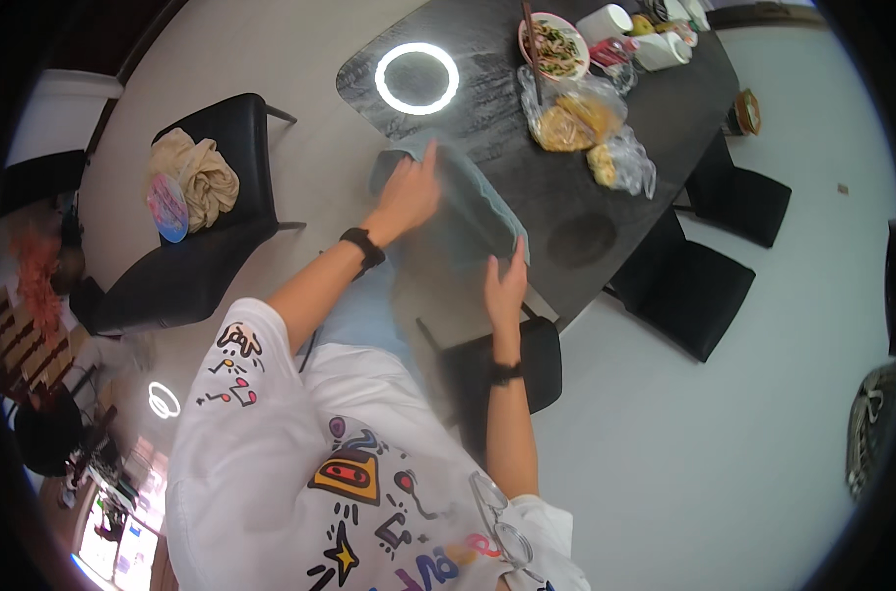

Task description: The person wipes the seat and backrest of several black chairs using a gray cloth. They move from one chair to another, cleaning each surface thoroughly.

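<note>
A thin, pale teal sheet [485,199], cloth or plastic, is stretched between my hands beside the dark table's edge. Motion blur hides its exact material. My left hand [409,188] grips its far left end, with the index finger extended along it. At the near right corner, the fingers of my right hand [507,284] hold the crinkled border, thumb and index finger pointing up. Both wrists wear black bands.
The dark stone-look table [485,125] bears a bowl of food [559,48] with chopsticks [533,55], plastic-bagged food [573,122] and paper rolls [662,52]. Black chairs [684,292] line its right side. Another chair [219,170] at left carries beige cloth [204,181] and a hand fan [167,208].
</note>
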Available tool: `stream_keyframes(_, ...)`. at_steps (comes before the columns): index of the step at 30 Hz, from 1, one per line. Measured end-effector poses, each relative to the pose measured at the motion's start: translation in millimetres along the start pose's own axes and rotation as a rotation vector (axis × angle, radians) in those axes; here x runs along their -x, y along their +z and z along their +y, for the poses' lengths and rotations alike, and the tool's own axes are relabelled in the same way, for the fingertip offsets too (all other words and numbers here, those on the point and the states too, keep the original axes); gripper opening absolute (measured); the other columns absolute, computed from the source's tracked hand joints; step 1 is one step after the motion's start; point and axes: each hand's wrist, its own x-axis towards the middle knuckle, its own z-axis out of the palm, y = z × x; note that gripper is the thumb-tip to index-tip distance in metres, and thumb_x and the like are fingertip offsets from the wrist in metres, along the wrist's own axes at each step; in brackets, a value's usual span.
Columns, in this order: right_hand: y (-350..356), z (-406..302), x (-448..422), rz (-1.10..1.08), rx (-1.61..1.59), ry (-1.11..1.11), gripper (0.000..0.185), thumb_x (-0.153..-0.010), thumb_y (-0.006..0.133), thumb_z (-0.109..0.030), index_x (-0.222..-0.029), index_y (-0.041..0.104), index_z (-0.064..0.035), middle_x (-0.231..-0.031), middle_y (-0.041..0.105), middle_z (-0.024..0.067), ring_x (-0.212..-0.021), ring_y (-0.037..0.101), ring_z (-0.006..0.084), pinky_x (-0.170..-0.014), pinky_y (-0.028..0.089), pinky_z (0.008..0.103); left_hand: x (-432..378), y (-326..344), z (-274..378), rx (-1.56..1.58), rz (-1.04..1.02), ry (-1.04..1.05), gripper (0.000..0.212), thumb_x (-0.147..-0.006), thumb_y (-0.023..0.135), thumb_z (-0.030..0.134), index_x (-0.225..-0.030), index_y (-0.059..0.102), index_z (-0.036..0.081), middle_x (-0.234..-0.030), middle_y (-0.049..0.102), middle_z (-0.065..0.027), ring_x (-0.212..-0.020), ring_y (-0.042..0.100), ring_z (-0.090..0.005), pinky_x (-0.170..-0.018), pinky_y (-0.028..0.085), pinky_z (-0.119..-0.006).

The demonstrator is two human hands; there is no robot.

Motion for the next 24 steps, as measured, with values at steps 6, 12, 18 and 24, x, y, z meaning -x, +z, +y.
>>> stream_keyframes(6,100,8,-115,-0.119,0.391,-0.247,0.078,-0.096,0.060,-0.026,-0.150,0.020,0.0152,-0.133,0.051,0.0372,-0.128,0.043,0.0515,-0.117,0.021,0.0557,-83,56,-73,-0.036,0.340,0.073,0.074,-0.094,0.059,0.032,-0.153,0.028,-0.001,-0.124,0.057,-0.0379,-0.124,0.049,-0.0530,-0.114,0.033,-0.050)
stream_keyframes(12,130,-37,-181,-0.274,0.436,-0.276,0.080,-0.097,0.057,-0.031,-0.149,0.020,0.0170,-0.128,0.055,0.0356,-0.138,0.033,0.0521,-0.119,0.017,0.0578,-130,20,-100,-0.115,0.113,-0.041,0.076,-0.097,0.056,0.038,-0.156,0.024,0.002,-0.136,0.052,-0.0316,-0.132,0.044,-0.0479,-0.116,0.032,-0.048)
stream_keyframes(18,149,-52,-227,-0.208,0.493,-0.425,0.081,-0.097,0.054,-0.034,-0.149,0.020,0.0177,-0.124,0.057,0.0349,-0.138,0.034,0.0509,-0.120,0.015,0.0567,-161,-16,-141,-0.066,0.126,0.068,0.076,-0.095,0.058,0.035,-0.157,0.024,0.008,-0.140,0.050,-0.0277,-0.134,0.042,-0.0458,-0.117,0.032,-0.047)
stream_keyframes(24,188,-92,-298,-0.075,0.495,-0.577,0.079,-0.095,0.056,-0.033,-0.149,0.023,0.0154,-0.124,0.058,0.0339,-0.138,0.036,0.0484,-0.121,0.017,0.0556,-195,-38,-183,-0.080,0.228,0.026,0.075,-0.095,0.058,0.034,-0.157,0.024,0.009,-0.141,0.050,-0.0271,-0.135,0.042,-0.0426,-0.118,0.030,-0.046)
